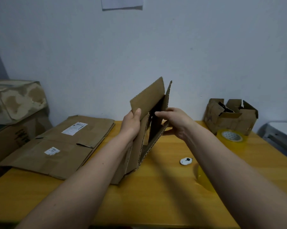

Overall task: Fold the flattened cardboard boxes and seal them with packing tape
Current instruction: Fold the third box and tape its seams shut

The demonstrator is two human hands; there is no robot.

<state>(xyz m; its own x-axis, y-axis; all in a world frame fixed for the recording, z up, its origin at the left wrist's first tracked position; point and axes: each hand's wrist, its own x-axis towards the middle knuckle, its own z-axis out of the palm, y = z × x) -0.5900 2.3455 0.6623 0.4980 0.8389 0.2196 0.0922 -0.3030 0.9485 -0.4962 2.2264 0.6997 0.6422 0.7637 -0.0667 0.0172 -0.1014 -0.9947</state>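
Observation:
A small brown cardboard box (148,96) stands half opened on the yellow table (156,195), its flaps pointing up and toward me. My left hand (131,124) grips its left wall, thumb on the upper flap. My right hand (175,123) holds the right wall, fingers reaching into the opening. A stack of flattened cardboard boxes (61,146) with white labels lies on the table's left. A roll of yellowish packing tape (231,138) sits at the right. A second tape roll (203,179) shows partly behind my right forearm.
A small white cutter (186,161) lies on the table to the right of the box. A worn open cardboard box (230,116) stands at the back right against the wall. Large cartons (15,103) are stacked off the table's left. A white object (281,133) is at the far right.

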